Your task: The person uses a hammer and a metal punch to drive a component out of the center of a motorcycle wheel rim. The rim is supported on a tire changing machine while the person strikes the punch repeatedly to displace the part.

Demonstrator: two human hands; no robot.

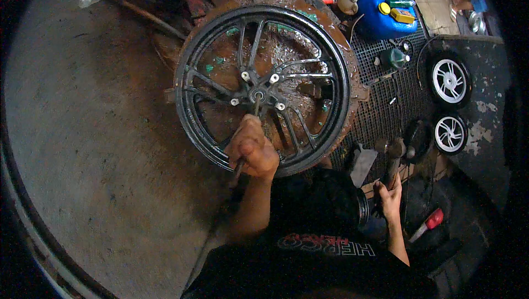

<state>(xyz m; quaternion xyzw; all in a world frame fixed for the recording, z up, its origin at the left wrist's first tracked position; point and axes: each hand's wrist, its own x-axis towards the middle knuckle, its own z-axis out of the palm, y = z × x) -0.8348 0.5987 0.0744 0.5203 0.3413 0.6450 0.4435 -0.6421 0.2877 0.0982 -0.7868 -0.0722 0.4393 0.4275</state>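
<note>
Gripping the rod (pixel 257 107) in your left hand (pixel 253 147), keep it straight at the middle of the wheel (pixel 268 92) on the brown stand (pixel 346 48); your right hand (pixel 390 195) holds the hammer (pixel 394 158), so tap gently.

A metal rod (pixel 257 107) is being gripped in the left hand (pixel 252 147), its tip being held at the hub (pixel 266 94) of a black spoked rim (pixel 343 90). The rim is being supported on a wet brown surface (pixel 220 58). A hammer (pixel 393 164) is being held by its handle in the right hand (pixel 390 197), well apart from the hub.
</note>
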